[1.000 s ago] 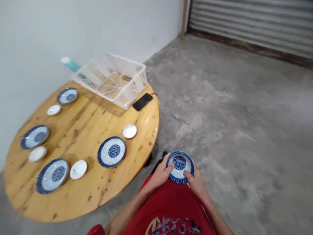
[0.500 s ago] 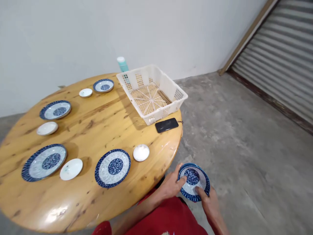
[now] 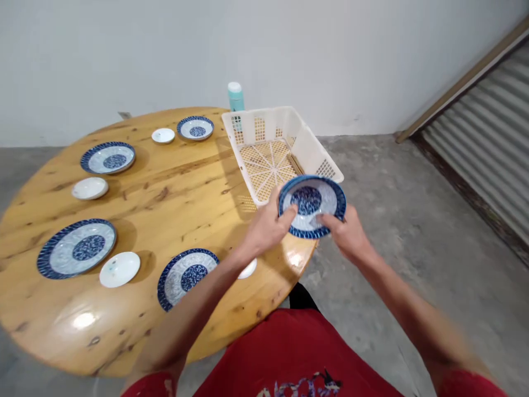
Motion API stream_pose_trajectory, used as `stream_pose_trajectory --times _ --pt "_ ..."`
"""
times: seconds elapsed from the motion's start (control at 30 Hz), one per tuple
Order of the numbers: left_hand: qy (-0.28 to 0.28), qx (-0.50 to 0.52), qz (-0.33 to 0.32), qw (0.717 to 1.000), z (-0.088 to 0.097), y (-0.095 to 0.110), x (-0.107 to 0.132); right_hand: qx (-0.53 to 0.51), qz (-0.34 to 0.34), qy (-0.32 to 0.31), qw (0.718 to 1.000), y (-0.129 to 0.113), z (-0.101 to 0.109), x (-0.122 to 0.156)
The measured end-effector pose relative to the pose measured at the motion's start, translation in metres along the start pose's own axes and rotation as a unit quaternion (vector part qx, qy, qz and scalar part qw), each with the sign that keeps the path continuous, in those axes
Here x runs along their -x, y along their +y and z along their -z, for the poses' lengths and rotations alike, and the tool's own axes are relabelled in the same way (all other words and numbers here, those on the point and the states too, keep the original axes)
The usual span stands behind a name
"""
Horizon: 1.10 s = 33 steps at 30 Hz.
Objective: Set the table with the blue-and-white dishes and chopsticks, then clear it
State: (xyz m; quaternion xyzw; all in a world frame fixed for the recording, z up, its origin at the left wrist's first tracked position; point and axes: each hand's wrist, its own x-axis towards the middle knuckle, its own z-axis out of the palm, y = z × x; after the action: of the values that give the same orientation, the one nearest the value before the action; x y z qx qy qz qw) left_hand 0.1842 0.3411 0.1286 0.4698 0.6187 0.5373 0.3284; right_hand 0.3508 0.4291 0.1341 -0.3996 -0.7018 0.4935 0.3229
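Both of my hands grip a blue-and-white plate (image 3: 326, 202) in the air, over the near side of the basket and the table's right edge. My left hand (image 3: 273, 218) pinches its left rim, thumb on top. On the right rim my right hand (image 3: 346, 227) holds it the same way. The plate tilts towards me; whether another is stacked beneath it I cannot tell. Just beyond it stands a white plastic basket (image 3: 247, 165) with brown sticks (image 3: 295, 164) inside. My left forearm partly covers another blue-rimmed plate (image 3: 182, 273) and a small white dish (image 3: 248, 269).
Around the round wooden table (image 3: 173, 204) lie more blue-rimmed plates (image 3: 88, 248) and small white dishes (image 3: 119, 269), set in pairs. A turquoise bottle (image 3: 236, 98) with a white cap stands behind the basket, near the wall. Concrete floor (image 3: 397, 220) lies to the right.
Both hands have lifted the plate from beside the table, up and forward to the basket's near side. The phone is now hidden behind the plate and hands. The view has shifted slightly.
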Motion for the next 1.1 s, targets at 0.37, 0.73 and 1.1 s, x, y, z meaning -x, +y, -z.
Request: stream_pose_trajectory --times 0.37,0.73,1.1 --pt "0.11 0.076 0.162 0.978 0.021 -0.05 -0.132 -0.131 -0.167 -0.206 0.955 0.027 -0.049 -0.182" --pt "0.154 0.143 0.407 0.889 0.0 -0.113 -0.244 -0.044 -0.352 -0.275 0.894 0.091 -0.063 -0.309" --pt "0.304 0.171 0.423 0.836 0.046 -0.186 -0.348 -0.019 -0.324 -0.313 0.892 0.124 -0.141 -0.433"
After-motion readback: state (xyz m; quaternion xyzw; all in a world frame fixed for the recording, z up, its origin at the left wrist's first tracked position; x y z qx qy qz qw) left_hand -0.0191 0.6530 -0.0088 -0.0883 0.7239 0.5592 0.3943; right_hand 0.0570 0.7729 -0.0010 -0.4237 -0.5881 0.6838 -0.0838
